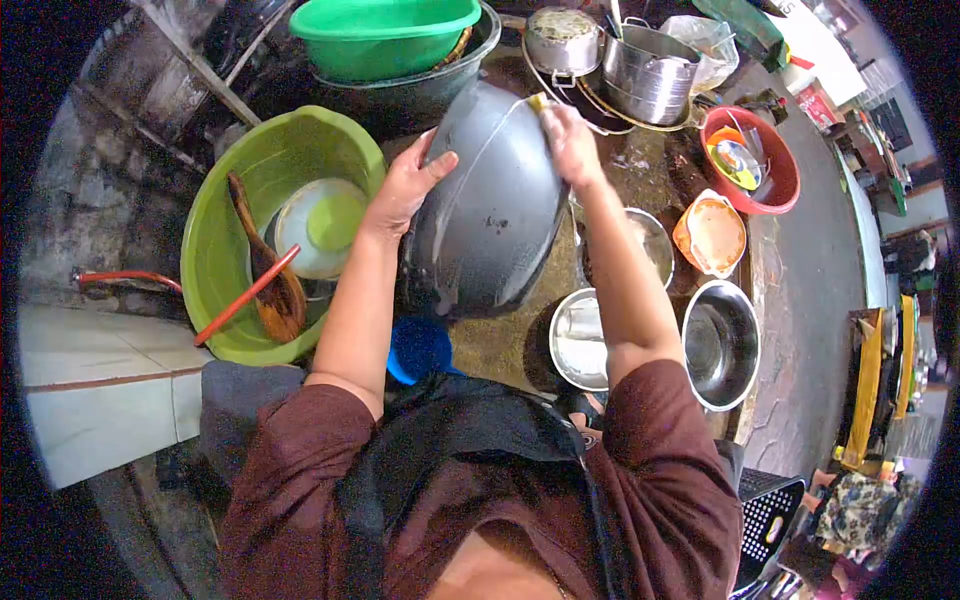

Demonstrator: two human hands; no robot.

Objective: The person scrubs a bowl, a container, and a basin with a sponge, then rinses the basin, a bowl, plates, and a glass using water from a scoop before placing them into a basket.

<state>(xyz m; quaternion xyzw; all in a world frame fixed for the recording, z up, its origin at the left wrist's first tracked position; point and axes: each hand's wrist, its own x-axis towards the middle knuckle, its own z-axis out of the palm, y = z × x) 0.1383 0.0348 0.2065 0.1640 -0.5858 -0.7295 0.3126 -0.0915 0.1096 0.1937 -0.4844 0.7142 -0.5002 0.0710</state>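
A large grey basin (490,200) is tilted up in front of me, its wet outer side facing me. My left hand (408,185) grips its left edge, thumb on the outside. On the right side of the basin, my right hand (570,145) presses a small yellow sponge (539,102) to the surface; most of the sponge is hidden by the fingers. Left of my left forearm stands a green basin (215,230) holding water, a wooden spoon (270,290) and a pale round container (320,230). Below the grey basin is a blue plastic vessel (420,350), partly covered by my arm.
A red hose (245,295) crosses the green basin's rim. A bright green basin (385,40) sits at the back. Metal pots (650,80) stand back right. Further right are a red basin (785,170), an orange strainer (712,235) and metal bowls (720,345) near the table edge.
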